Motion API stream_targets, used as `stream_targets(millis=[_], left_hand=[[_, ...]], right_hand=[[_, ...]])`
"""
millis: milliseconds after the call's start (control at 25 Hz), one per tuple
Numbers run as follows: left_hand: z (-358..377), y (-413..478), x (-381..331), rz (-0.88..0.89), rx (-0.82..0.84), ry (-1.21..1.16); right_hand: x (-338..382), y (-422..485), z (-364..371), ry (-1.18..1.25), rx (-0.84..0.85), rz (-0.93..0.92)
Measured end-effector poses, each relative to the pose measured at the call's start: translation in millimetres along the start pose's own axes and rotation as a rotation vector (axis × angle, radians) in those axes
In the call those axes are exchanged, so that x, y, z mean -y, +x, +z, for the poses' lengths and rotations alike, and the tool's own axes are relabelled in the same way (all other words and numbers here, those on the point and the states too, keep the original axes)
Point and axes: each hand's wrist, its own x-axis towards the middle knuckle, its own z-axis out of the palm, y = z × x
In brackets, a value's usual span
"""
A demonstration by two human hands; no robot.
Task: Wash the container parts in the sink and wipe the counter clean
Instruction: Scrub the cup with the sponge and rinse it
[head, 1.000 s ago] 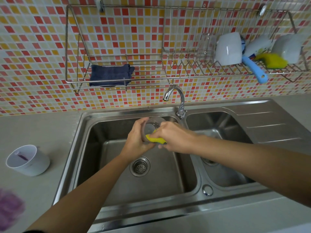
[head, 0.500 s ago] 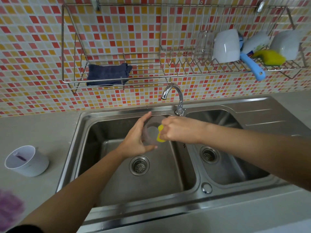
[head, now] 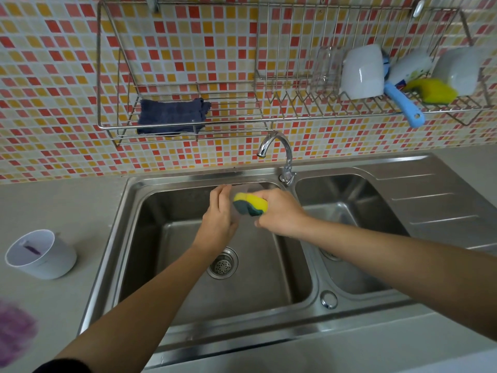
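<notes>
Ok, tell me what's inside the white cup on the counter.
The white cup holds a small purple smear or scrap on its inner bottom, otherwise bare white. The near wall hides part of the interior, so anything there is unseen.

Both forearms extended forward; left hand (head: pixel 219 215) cupped, fingers upright; right hand (head: pixel 279 214) fingers curled closed, gripping.

The right hand (head: pixel 279 212) has turned the sponge (head: pixel 250 204), so its dark green side now shows next to the yellow. The left hand (head: pixel 219 219) now covers the clear container (head: pixel 243 187), which is hardly visible.
</notes>
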Motion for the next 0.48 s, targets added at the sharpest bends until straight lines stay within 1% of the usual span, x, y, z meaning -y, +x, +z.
stream_targets(millis=[80, 160, 240, 320, 400, 480], left_hand=[[1, -5, 6, -0.076, 0.025, -0.038], [3, -11, 16, -0.215, 0.081, -0.170], [5, -18, 23, -0.412, 0.152, -0.425], [8, -23, 27, -0.559, 0.165, -0.714], [8, -26, 29, -0.588, 0.156, -0.887], [5, -25, 27, -0.565, 0.153, -0.989]], right_hand=[[-11, 3, 4, -0.003, -0.092, -0.025], [-23, 7, 10, 0.045, -0.186, -0.041], [-35, 12, 16, 0.112, -0.239, -0.023], [-48, 16, 25, 0.181, -0.275, 0.019], [-60, 22, 32, 0.266, -0.333, 0.067], [-66, 29, 33, 0.358, -0.410, 0.014]])
